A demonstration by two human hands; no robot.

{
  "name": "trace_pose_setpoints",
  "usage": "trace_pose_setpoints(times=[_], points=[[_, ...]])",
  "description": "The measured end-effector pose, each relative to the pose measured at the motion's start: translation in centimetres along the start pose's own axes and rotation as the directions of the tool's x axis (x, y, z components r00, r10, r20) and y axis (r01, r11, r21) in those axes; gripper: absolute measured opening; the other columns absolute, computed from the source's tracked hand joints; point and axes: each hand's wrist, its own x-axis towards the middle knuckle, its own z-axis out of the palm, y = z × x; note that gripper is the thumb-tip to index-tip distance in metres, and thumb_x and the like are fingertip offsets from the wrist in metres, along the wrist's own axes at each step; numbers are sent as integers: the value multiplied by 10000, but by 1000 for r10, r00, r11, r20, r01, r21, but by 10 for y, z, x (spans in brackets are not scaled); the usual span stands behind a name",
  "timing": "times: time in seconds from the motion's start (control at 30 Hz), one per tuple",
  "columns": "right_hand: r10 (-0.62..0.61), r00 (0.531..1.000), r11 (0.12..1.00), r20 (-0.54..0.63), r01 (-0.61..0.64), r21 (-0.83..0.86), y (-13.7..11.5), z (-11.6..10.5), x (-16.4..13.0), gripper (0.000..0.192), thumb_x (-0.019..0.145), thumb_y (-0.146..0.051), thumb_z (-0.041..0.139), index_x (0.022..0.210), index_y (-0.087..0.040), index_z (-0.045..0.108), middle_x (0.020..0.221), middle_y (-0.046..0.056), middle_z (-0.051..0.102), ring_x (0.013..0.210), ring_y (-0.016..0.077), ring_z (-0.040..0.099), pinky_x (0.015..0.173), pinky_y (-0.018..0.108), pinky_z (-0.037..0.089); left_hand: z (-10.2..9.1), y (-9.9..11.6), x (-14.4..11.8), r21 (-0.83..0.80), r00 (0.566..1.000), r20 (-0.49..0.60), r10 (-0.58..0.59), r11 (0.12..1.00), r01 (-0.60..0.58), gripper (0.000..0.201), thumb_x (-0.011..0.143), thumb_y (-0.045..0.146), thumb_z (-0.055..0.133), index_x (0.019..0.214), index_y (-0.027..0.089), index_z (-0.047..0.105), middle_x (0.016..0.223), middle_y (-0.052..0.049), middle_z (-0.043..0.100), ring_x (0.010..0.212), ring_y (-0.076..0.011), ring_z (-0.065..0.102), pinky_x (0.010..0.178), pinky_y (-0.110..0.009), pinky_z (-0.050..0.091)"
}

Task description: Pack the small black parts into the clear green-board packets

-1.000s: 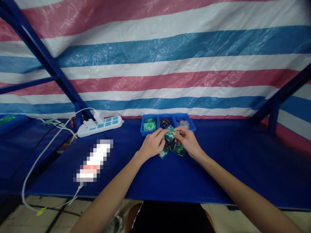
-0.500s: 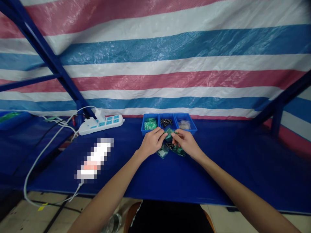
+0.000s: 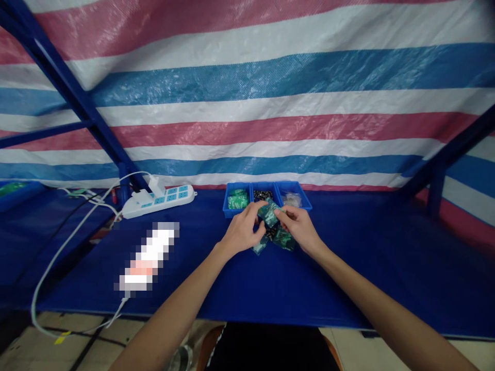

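A small green-tinted clear plastic bag is between my hands, just in front of the blue divided tray. My right hand pinches its right side between thumb and fingers. At its left edge, my left hand has thumb and index finger spread apart, the index fingertip by the bag's top. What the bag holds is too small to make out. Below, on the blue table, lie another green bag under my right hand, a packet under my left thumb, and a small pile of dark screw-like pieces.
The blue tray has three compartments: green packets, dark screw-like pieces and clear little bags. A white power strip with cables lies left, near a blurred-out device. Blue frame posts flank the table.
My left thumb and index finger have spread apart from their pinch. The green bag now shows flatter and wider, still in my right hand. The view has shifted slightly.
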Motion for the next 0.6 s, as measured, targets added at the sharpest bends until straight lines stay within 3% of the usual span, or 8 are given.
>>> trace_pose_setpoints(times=[0.07, 0.13, 0.23, 0.33, 0.43, 0.6], points=[[-54, 997, 998, -48, 53, -30, -1, -2, 1, 420, 876, -540, 633, 640, -202, 554, 679, 19, 570, 600, 155, 520, 514, 273, 373, 0, 1, 0, 17, 999, 40, 33, 999, -33, 479, 903, 230, 542, 1363, 217, 412, 1109, -80, 581, 846, -174, 637, 707, -300, 532], [-117, 991, 992, -64, 114, -46, -2, -2, 1, 376, 851, -518, 672, 666, -196, 612, 983, 78, 656, 839, 213, 614, 586, 285, 453, 1, 1, 0, 36, 998, 47, 47, 998, -49, 460, 909, 265, 563, 1349, 225, 433, 1161, -90, 559, 898, -188, 639, 728, -311, 549], [-156, 988, 988, -11, 156, 4, -6, -2, 1, 330, 847, -484, 688, 689, -197, 652, 1290, 95, 600, 1144, 288, 581, 659, 307, 522, 4, -1, 0, 74, 996, -9, 92, 993, -91, 317, 951, 289, 536, 1259, 215, 522, 1165, -96, 540, 963, -198, 633, 761, -316, 558], [-130, 990, 989, 55, 126, 82, -8, -1, 0, 269, 863, -465, 676, 788, -207, 688, 1200, 99, 630, 1002, 251, 635, 639, 315, 550, 7, -4, 1, 115, 990, -42, 136, 985, -131, 193, 998, 309, 483, 1032, 171, 613, 1115, -98, 541, 955, -187, 620, 764, -307, 553], [-138, 989, 986, 53, 133, 99, -8, 0, -1, 230, 872, -443, 665, 882, -216, 699, 1015, 76, 643, 817, 199, 627, 659, 332, 570, 7, -5, 2, 134, 990, -55, 133, 983, -125, 287, 1007, 336, 477, 834, 151, 613, 1049, -94, 546, 891, -169, 608, 735, -293, 550], [-157, 986, 988, 61, 156, 13, -1, 0, 1, 154, 892, -347, 616, 948, -219, 681, 1002, 59, 646, 775, 178, 613, 694, 332, 552, 2, -2, 3, 137, 988, -47, 150, 980, -142, 293, 977, 347, 529, 796, 147, 642, 1055, -104, 548, 904, -181, 616, 722, -309, 562]])
